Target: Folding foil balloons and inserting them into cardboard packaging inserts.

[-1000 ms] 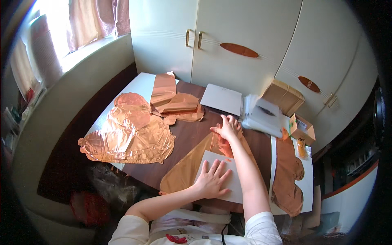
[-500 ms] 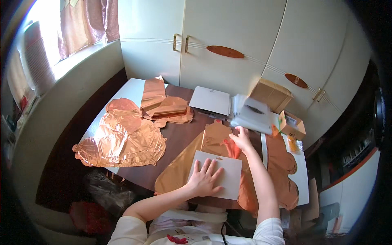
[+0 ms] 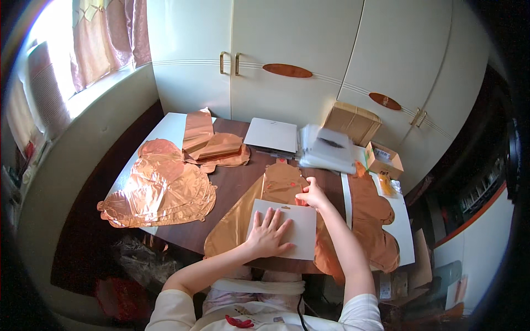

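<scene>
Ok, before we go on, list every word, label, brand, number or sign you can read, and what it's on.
Nothing is legible.
White card under the left hand: no print on its uncovered part.
Small open box: any lettering too small.
Right oval plaque: marks too small.
Clear plastic stack: dark patch, too blurred.

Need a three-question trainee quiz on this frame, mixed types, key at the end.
1. True or false: the left hand lies on the white card with its fingers spread.
2. What lies partly under that card? A) cardboard box B) copper-coloured foil C) window curtain
3. Fill the gap: the right hand is by the card's far ____ corner, from the person's viewpoint.

Key: 1. True; 2. B; 3. right
</scene>
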A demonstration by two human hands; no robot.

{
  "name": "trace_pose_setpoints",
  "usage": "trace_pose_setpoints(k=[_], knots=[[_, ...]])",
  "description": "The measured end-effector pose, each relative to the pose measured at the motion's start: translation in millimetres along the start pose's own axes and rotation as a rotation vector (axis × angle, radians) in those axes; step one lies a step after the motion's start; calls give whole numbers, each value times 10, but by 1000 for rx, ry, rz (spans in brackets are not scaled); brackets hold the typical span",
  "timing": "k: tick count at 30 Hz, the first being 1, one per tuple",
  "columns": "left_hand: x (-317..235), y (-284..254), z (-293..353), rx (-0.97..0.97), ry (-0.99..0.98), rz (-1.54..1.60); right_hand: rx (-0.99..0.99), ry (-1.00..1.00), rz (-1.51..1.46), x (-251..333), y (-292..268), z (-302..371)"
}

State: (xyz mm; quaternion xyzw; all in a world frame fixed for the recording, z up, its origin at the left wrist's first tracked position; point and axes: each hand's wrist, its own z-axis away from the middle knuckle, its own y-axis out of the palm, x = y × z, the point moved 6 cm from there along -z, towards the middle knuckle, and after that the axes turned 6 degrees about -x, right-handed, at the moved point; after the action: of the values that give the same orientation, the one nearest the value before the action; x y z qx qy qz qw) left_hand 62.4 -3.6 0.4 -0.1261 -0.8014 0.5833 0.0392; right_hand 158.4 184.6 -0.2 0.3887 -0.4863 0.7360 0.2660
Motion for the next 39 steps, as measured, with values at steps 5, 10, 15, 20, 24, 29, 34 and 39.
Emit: trace_pose_setpoints(k=[5, 10, 15, 20, 24, 29, 34, 39], knots=[[-64, -161, 164, 60, 84, -25, -189, -214, 307, -147, 1, -232], [8, -376, 742, 272, 197, -62, -225, -289, 394, -141, 26, -226], [345, -675, 1114, 250, 118, -85, -312, -662, 390, 160, 24, 217], [504, -819, 1249, 283, 37, -18, -249, -1078, 503, 567, 260, 1116], [540, -859, 1338, 207, 1, -55, -114, -1166, 585, 472, 404, 1326], [698, -1067, 1448, 42, -194, 213, -14, -1137, 608, 308, 472, 1223], [779, -1193, 1527, -220, -443, 610, 66, -1109, 731, 336, 513, 1211], [704, -1270, 1494, -584, -419, 892, 12, -1208, 832, 425, 591, 1297]])
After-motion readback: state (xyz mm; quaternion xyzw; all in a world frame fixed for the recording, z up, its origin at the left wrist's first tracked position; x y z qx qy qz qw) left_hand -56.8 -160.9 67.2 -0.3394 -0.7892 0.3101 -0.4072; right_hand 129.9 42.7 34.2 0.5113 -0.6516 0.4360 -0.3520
